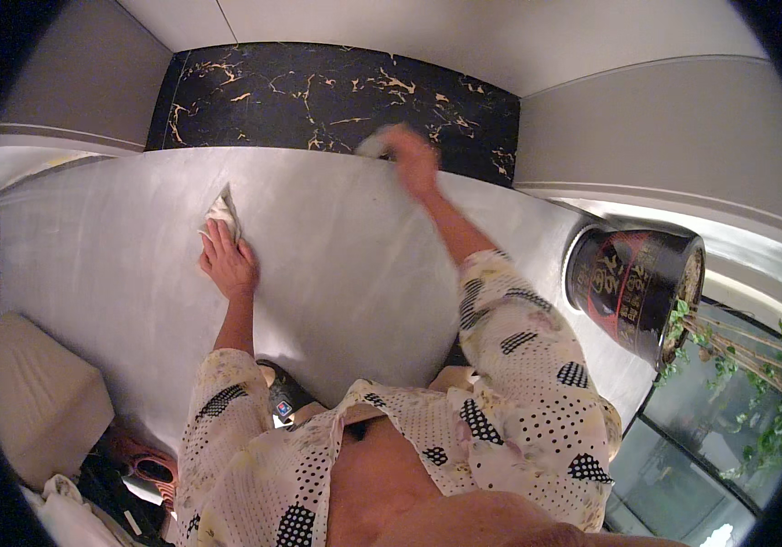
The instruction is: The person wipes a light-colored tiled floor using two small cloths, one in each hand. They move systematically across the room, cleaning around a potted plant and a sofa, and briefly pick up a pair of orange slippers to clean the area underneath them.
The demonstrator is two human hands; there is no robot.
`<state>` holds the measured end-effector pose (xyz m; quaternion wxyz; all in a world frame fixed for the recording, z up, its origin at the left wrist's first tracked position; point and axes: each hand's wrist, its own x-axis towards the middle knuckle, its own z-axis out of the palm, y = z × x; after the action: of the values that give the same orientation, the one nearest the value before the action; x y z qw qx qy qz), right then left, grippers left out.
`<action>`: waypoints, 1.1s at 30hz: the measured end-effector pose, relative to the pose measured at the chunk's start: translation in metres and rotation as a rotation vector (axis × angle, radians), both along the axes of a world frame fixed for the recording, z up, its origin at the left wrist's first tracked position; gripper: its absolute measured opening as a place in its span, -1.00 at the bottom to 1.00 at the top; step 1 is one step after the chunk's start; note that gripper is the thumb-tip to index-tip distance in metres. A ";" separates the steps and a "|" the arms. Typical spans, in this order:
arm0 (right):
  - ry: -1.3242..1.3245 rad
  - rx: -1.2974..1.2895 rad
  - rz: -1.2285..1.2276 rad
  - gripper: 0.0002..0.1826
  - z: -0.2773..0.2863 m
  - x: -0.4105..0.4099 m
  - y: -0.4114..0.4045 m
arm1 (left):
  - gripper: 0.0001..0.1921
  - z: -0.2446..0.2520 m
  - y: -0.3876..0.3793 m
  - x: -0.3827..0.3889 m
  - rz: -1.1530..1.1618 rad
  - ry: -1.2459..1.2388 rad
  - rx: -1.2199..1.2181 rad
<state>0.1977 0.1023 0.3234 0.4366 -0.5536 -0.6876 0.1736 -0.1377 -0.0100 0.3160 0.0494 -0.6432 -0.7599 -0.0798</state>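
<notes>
My left hand (229,264) lies with its fingers over a crumpled pale cloth (222,210), pressing it against a smooth grey surface (336,246). Farther off and to the right, my right hand (416,158) is blurred. A whitish cloth (371,144) shows at its fingers, too smeared to make out well. This hand is where the grey surface meets a black marble panel (254,102) with gold veins.
On the right stands a dark glazed pot (627,287) bearing writing, with a leafy plant (774,403) growing from it. Glass panes (685,478) lie beyond. A beige box-shaped object (42,396) and a reddish object (151,465) are at left. Pale panels (657,130) flank the marble.
</notes>
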 end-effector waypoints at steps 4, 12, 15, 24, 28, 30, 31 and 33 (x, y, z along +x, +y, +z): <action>-0.585 0.034 -0.512 -0.77 0.040 0.103 0.062 | -0.46 0.001 -0.003 -0.034 0.030 -0.027 0.063; -0.871 -0.138 -0.751 -0.52 0.032 -0.006 0.030 | -0.43 0.018 -0.080 -0.124 0.040 -0.049 -0.015; -0.870 -0.076 -0.679 -0.50 0.039 -0.111 0.012 | -0.43 0.034 -0.104 -0.178 0.037 -0.064 -0.003; -0.664 -0.081 -0.375 -0.37 0.082 -0.411 0.023 | -0.44 0.070 -0.150 -0.236 0.027 -0.124 -0.030; -0.638 -0.029 -0.013 -0.37 0.087 -0.517 0.025 | -0.44 0.074 -0.165 -0.261 0.025 -0.141 -0.044; -0.613 0.100 0.147 -0.43 0.090 -0.556 0.037 | -0.44 0.081 -0.160 -0.268 0.001 -0.169 -0.034; -0.606 0.213 0.239 -0.49 0.089 -0.561 0.046 | -0.44 0.081 -0.156 -0.268 0.005 -0.172 -0.029; -0.501 0.250 0.362 -0.61 0.084 -0.547 0.060 | -0.45 0.080 -0.150 -0.264 -0.047 -0.199 0.011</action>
<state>-0.3495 0.1620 0.4073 0.2807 -0.3898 -0.8768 0.0212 -0.4019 -0.1596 0.3956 -0.0246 -0.6493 -0.7455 -0.1488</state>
